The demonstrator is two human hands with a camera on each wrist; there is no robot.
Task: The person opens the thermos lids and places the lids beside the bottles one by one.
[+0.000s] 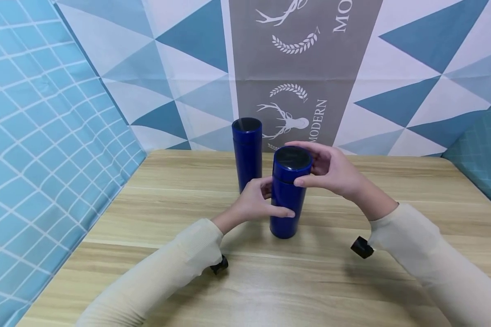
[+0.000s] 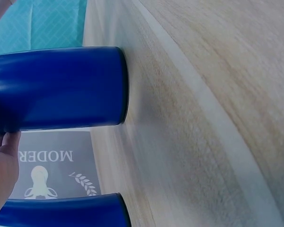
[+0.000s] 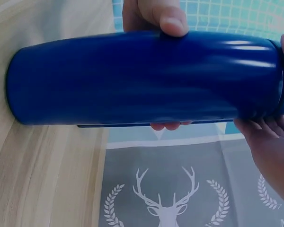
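A dark blue thermos flask (image 1: 287, 200) with a glossy black top stands upright between my two hands. My left hand (image 1: 255, 202) grips its body from the left, thumb across the front and fingers behind. Around the lid (image 1: 292, 164), my right hand (image 1: 331, 170) curls from the right, thumb on the near side. A thin dark seam below the lid shows in the right wrist view, next to the right fingers (image 3: 270, 135). Behind and to the left stands a second blue flask (image 1: 247, 154), partly hidden by my left hand.
Both flasks are on a wood-grain table (image 1: 180, 190). A patterned cloth (image 1: 200, 91) with triangles and a grey deer panel hangs behind its far edge. Blue checked cloth (image 1: 45, 136) lines the left side. Small black devices (image 1: 362, 247) hang below both cuffs.
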